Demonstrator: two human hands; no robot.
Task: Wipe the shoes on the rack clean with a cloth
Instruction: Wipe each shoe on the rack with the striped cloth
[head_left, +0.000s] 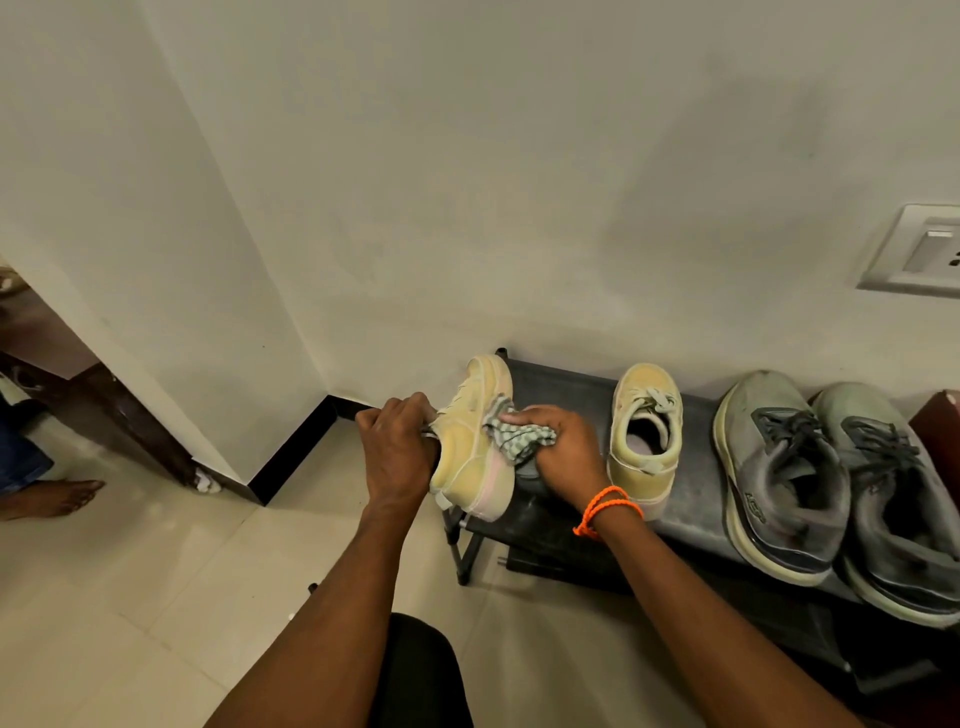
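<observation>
Item: cream wall (467, 182), filling the upper frame, meeting a pale tiled floor (130, 597) with a black skirting strip (296, 447) at the corner. Item: black shoe rack (566, 395), low against the wall from centre toward 3 o'clock, its top shelf dusty. Item: pair of grey sneakers (784, 483), dark laces, side by side on the top shelf at 3 o'clock, toes to the wall. Item: yellow sneaker on the rack (644, 441), upright on the top shelf, just left of the grey pair, toe to the wall. Item: held yellow sneaker (472, 441), tipped on its side over the rack's left end, sole facing 3 o'clock. Item: left hand (395, 452), fingers curled round the held sneaker's collar and lace side at 9 o'clock of it. Item: right hand (561, 447), grasping a bunched checked cloth (514, 436) and pressing it to the shoe's side near the sole; orange cord bracelet (608, 506) on that wrist. Item: wall switch plate (919, 254), at 2 o'clock. Item: another person's bare foot (52, 496) on the floor at 9 o'clock.
</observation>
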